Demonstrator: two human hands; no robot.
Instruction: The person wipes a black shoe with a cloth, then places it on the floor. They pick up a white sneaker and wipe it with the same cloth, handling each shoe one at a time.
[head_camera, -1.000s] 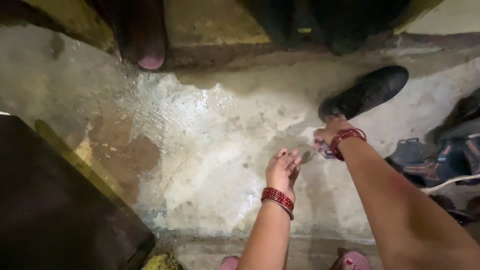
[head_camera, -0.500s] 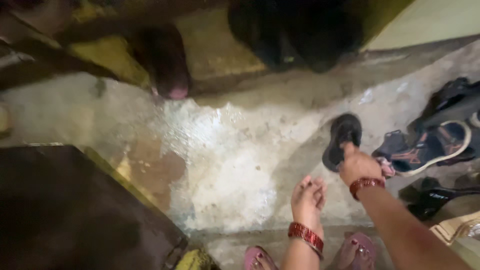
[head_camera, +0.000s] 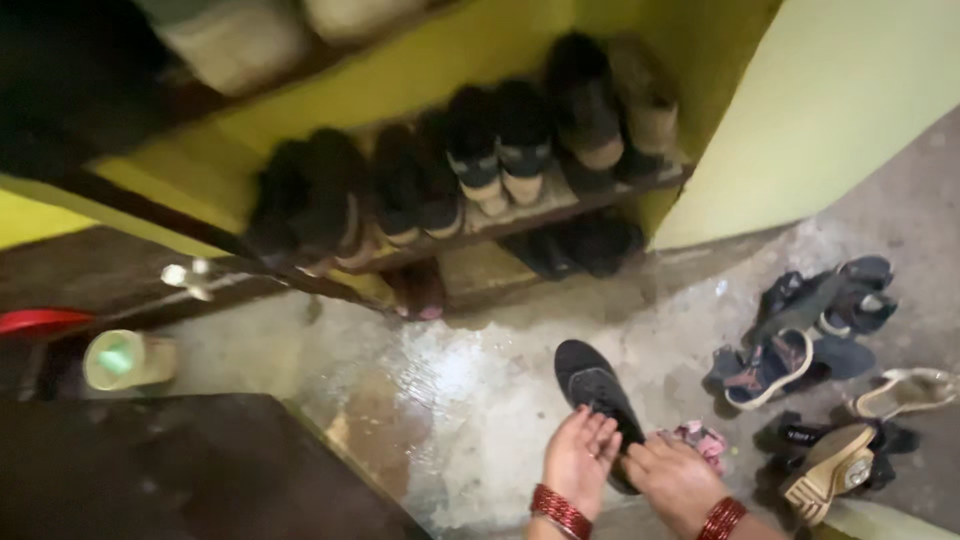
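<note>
**Both hands on a black shoe over a wet concrete floor**

The floor (head_camera: 470, 390) is rough grey concrete, patchy and glistening wet across the middle of the frame, with a brownish stain toward the lower left. A dark flat slab (head_camera: 180, 470) fills the lower left corner. Walls are painted yellow-green; a pale wall corner (head_camera: 800, 110) juts in at the upper right.

At the upper centre, a low wooden shoe rack (head_camera: 520, 215) carries a row of dark shoes and boots, blurred, with more tucked beneath it. At the left edge sits a small pale green cup-like container (head_camera: 115, 358), beside something red.

At the bottom centre, the left hand (head_camera: 578, 455) and right hand (head_camera: 672, 480), each with red bangles at the wrist, meet on a black shoe (head_camera: 595, 385). It is matte, rounded at the toe, pointing up and left. Each hand's grip is closed on its near end.

To the right lies a loose heap of sandals (head_camera: 800, 330), and lower right a tan heeled shoe (head_camera: 830, 465). A small pink item (head_camera: 705, 440) lies just beside the right hand.
</note>
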